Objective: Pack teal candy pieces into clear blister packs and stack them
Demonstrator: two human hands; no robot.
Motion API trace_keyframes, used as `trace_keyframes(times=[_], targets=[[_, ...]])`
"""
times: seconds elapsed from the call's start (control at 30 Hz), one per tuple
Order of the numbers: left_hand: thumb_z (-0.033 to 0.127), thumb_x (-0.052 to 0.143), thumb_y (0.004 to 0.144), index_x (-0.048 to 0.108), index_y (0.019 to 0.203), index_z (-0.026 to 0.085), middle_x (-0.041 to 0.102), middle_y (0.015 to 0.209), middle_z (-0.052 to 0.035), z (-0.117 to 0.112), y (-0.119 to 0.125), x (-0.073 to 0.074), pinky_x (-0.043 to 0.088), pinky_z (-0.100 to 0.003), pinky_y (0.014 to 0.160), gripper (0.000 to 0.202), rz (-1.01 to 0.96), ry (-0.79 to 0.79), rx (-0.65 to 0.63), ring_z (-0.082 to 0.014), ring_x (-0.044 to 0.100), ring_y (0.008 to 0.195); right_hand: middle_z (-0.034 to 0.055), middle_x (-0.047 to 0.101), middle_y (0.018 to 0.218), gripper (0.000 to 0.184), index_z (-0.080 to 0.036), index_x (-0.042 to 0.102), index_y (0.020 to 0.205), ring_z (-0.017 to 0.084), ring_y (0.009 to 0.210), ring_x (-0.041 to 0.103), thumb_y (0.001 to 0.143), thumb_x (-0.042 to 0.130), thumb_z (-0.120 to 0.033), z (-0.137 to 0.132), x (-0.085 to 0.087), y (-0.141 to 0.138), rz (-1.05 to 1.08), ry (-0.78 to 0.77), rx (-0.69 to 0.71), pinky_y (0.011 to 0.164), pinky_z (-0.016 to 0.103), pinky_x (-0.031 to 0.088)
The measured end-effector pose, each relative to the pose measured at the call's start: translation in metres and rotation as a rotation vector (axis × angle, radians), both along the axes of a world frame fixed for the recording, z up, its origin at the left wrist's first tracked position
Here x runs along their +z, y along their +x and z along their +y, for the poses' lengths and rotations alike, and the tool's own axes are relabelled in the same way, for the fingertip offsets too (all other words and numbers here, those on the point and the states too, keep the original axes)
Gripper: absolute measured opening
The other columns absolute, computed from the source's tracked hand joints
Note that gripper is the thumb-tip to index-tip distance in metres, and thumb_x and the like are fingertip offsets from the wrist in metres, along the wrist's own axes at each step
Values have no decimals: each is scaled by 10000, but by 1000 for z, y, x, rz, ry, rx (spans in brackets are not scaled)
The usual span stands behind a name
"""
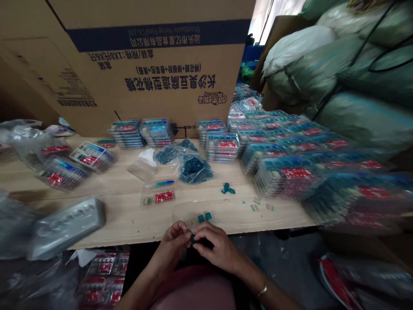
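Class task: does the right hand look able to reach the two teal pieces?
Probably yes: the right hand is close below the two teal pieces, nothing standing between them.

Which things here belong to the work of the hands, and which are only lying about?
With the work:
left hand, right hand, small teal piece between them, two teal pieces, clear bag of teal pieces, clear packet with red label

Lying about:
cardboard carton, grey plastic tray, stacked packs, green sacks
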State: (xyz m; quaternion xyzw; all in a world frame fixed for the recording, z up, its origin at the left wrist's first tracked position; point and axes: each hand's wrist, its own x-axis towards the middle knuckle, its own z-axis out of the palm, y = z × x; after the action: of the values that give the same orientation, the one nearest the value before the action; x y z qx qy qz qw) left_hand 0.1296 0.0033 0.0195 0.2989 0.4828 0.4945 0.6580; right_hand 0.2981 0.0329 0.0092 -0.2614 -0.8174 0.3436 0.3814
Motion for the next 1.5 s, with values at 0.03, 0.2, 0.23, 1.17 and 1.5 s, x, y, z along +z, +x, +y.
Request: trace_keyframes(times=[0.03,0.2,0.23,1.17,1.5], targets=[[344,735,625,508,698,190,539,629,43,3,-3,0,406,-224,578,284,110,63,8,-93,491,567,38,627,894,85,-214,574,905,150,840,587,855,545,-151,5,2,0,-43,31,-5,737,259,469],[238,587,727,591,781,199,623,761,-22,20,-24,-15,448,-314,714,67,913,458,-4,-184,571,761,47,641,819,71,-196,607,875,179,796,568,876,543,-167,42,-3,-2,-336,245,-53,747,310,446],[213,562,737,595,787,202,635,775,-30,23,-28,-20,451,-331,731,61,1012,515,-51,-194,578,776,46,642,801,59,-194,612,863,179,785,568,872,556,-176,48,-7,-2,-351,257,-57,739,308,444],[214,542,811,627,1017,223,671,985,-76,34,-19,-28,470,-384,814,223,1173,818,-146,-224,598,913,42,586,885,226,-184,618,934,165,802,571,766,538,-55,95,-1,59,-377,66,-413,726,282,468],[361,751,627,577,687,179,618,635,15,3,6,-10,465,-236,573,259,292,171,110,-124,573,589,0,610,831,263,-200,585,973,134,759,585,737,590,-84,7,6,-7,-101,-214,-122,690,244,471]])
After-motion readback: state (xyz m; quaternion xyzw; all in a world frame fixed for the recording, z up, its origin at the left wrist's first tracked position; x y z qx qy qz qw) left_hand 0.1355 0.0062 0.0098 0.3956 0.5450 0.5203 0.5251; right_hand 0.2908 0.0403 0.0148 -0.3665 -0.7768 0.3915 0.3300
